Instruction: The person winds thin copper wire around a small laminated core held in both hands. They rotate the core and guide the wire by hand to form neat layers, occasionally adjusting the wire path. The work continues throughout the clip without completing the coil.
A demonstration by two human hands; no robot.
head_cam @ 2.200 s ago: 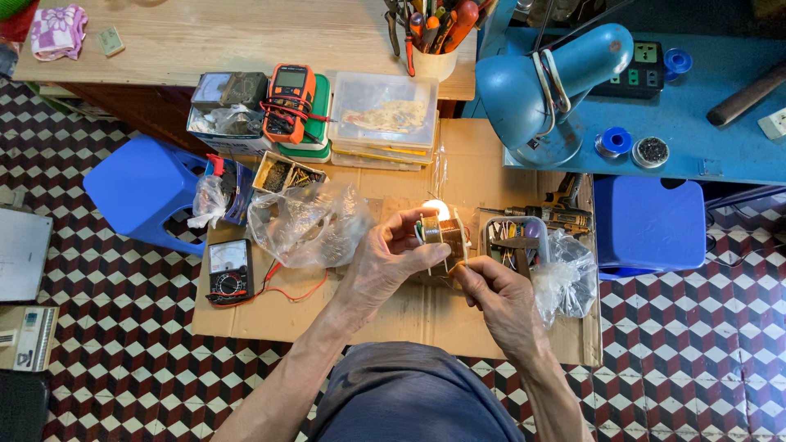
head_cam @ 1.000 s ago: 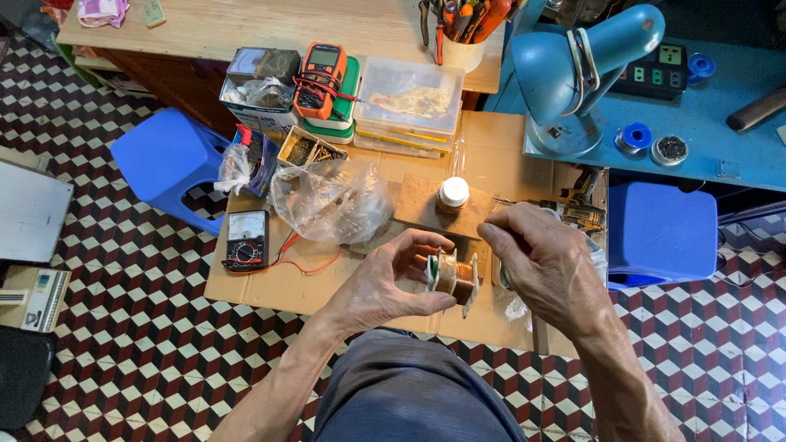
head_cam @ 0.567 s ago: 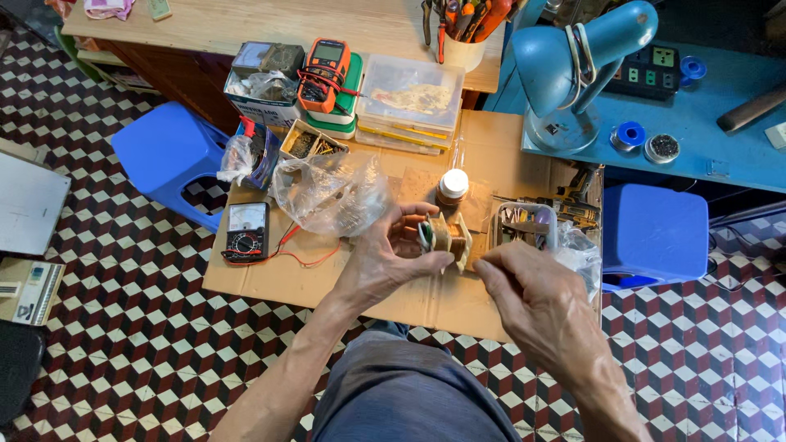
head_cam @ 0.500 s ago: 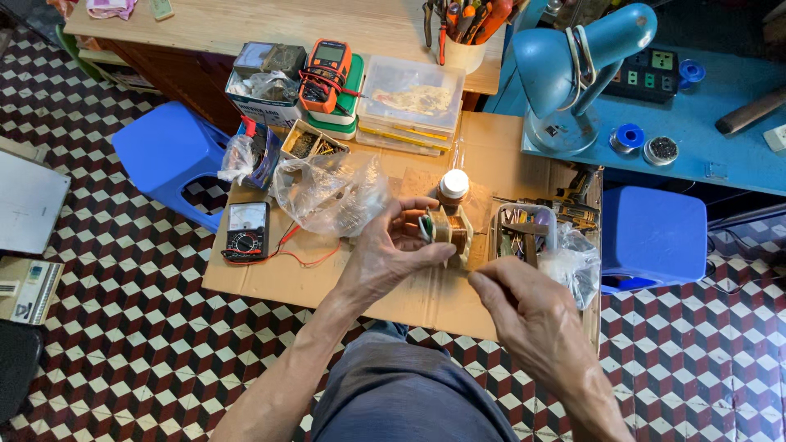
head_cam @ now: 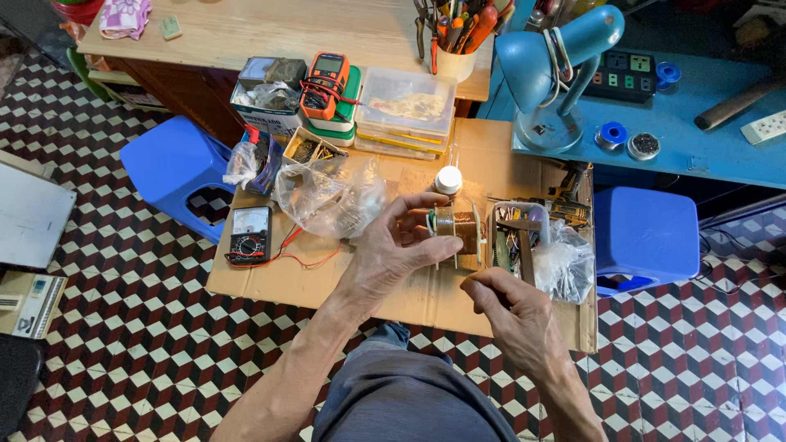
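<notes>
My left hand (head_cam: 395,245) grips a small copper-wound coil on a bobbin (head_cam: 457,229), held just above a cardboard sheet (head_cam: 270,282) on the floor. My right hand (head_cam: 501,304) is closed below and right of the coil, fingers pinched as if on a thin wire, though what it holds is too small to make out. A small white-capped jar (head_cam: 448,180) stands just behind the coil.
A crumpled clear plastic bag (head_cam: 327,196), an analog meter (head_cam: 250,233) with red leads, an orange multimeter (head_cam: 322,82), clear plastic boxes (head_cam: 405,106), a parts tray with tools (head_cam: 524,245), two blue stools (head_cam: 176,168) (head_cam: 647,233), a blue desk lamp (head_cam: 548,61) and a wooden bench (head_cam: 270,29) surround me.
My right hand has pulled back toward me, down and away from the coil. My left hand keeps the coil in about the same place.
</notes>
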